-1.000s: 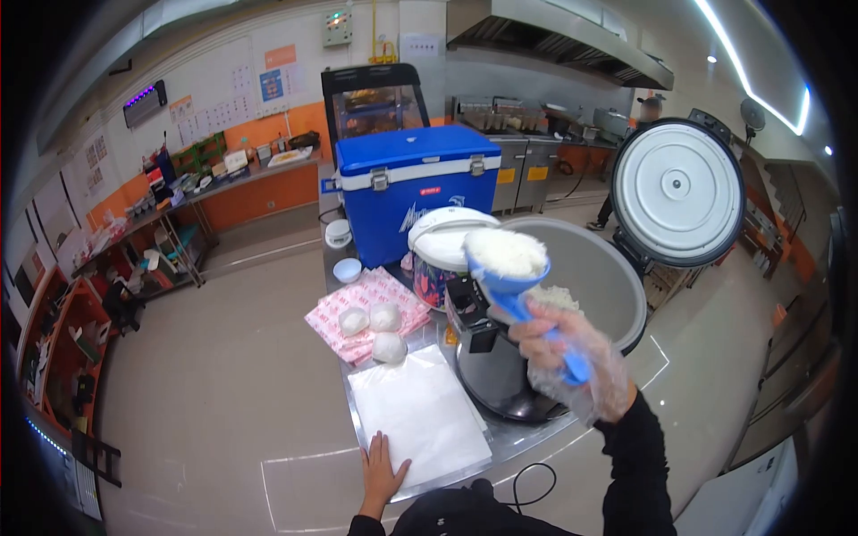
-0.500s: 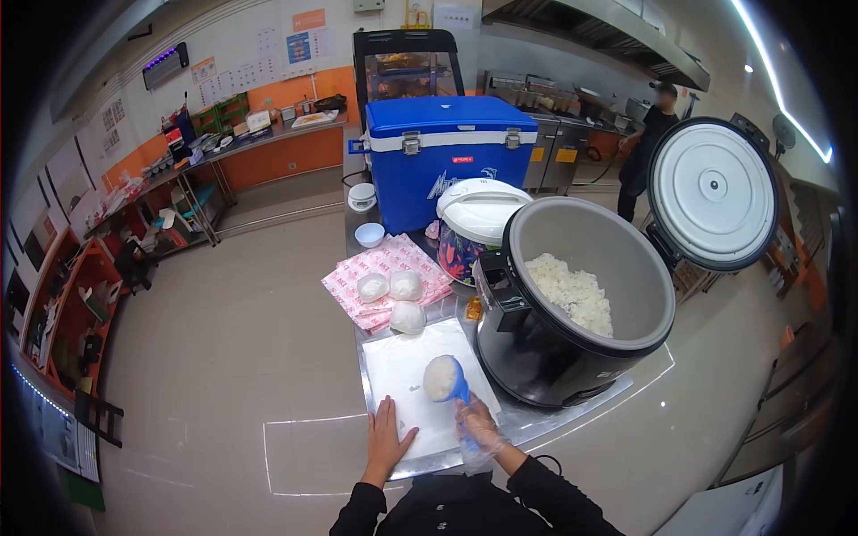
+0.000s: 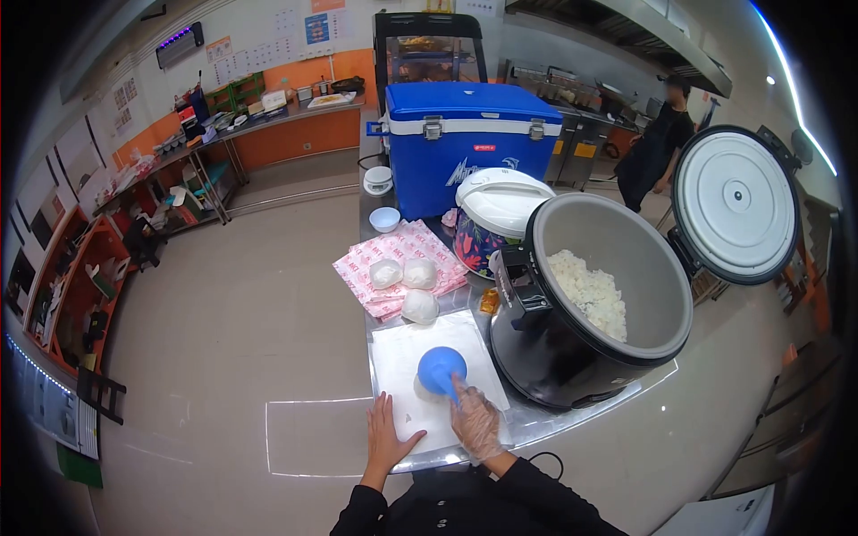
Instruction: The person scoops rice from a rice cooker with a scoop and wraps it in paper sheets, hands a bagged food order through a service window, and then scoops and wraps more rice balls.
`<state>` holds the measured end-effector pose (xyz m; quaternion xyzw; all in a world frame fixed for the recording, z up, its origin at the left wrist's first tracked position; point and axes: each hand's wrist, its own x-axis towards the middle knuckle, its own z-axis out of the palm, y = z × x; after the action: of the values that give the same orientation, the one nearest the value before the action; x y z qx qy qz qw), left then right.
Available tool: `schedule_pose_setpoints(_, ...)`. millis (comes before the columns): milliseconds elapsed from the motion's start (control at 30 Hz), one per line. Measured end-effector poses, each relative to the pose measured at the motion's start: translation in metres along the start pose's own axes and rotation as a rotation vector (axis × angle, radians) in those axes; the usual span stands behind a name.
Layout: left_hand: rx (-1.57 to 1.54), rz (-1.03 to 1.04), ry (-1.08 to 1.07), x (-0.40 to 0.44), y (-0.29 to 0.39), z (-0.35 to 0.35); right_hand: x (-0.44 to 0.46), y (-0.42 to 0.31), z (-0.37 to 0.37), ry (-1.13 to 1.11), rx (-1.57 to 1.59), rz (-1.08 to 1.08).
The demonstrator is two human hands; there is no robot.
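My right hand (image 3: 478, 423), in a clear plastic glove, grips the handle of a blue scoop (image 3: 441, 369). The scoop is turned bowl-down over the white paper sheets (image 3: 393, 347), its rounded back facing up; any rice beneath it is hidden. My bare left hand (image 3: 386, 439) lies spread on the lower left edge of the sheets. Just beyond them, wrapped white bundles (image 3: 419, 306) sit on and beside pink-printed papers (image 3: 357, 263). To the right stands an open cooker (image 3: 554, 357) with white rice (image 3: 590, 293) inside.
Behind are a blue cooler box (image 3: 474, 147), a flowered pot with a white lid (image 3: 502, 201), a light blue bowl (image 3: 384, 220) and a small scale (image 3: 378, 180). The cooker's raised lid (image 3: 737, 201) is at right. A person (image 3: 654, 147) stands farther back.
My right hand has brought the scoop from beside the cooker down over the sheets, then turned it over from rice-up to bowl-down. A person has come into view behind.
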<state>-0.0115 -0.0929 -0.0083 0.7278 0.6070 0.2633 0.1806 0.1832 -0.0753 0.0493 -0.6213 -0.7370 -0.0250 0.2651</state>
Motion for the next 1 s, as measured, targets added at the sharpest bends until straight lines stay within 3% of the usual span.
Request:
schedule_pose_setpoints(200, -0.023, -0.054, -0.013, -0.010, -0.009, 0.003, -0.027, -0.029, -0.016, -0.446, 0.033, -0.192)
schedule_pose_setpoints(333, 0.011, -0.064, -0.004, -0.012, -0.011, 0.009, -0.032, -0.007, 0.003, -0.296, -0.028, -0.270)
schedule_pose_setpoints(533, 0.082, -0.046, -0.046, -0.010, -0.006, 0.003, 0.008, -0.003, -0.023, -0.449, 0.001, 0.121)
schedule_pose_setpoints(633, 0.076, 0.033, -0.026, -0.002, 0.003, 0.003, 0.025, -0.001, -0.014, -0.365, 0.029, 0.202)
schedule_pose_setpoints(733, 0.081, 0.077, -0.033, 0.008, 0.001, 0.012, 0.032, 0.010, 0.012, -0.411, 0.098, 0.218)
schedule_pose_setpoints(1000, 0.185, 0.033, -0.097, 0.009, -0.001, 0.014, -0.016, 0.002, 0.020, -0.489, -0.170, 0.064)
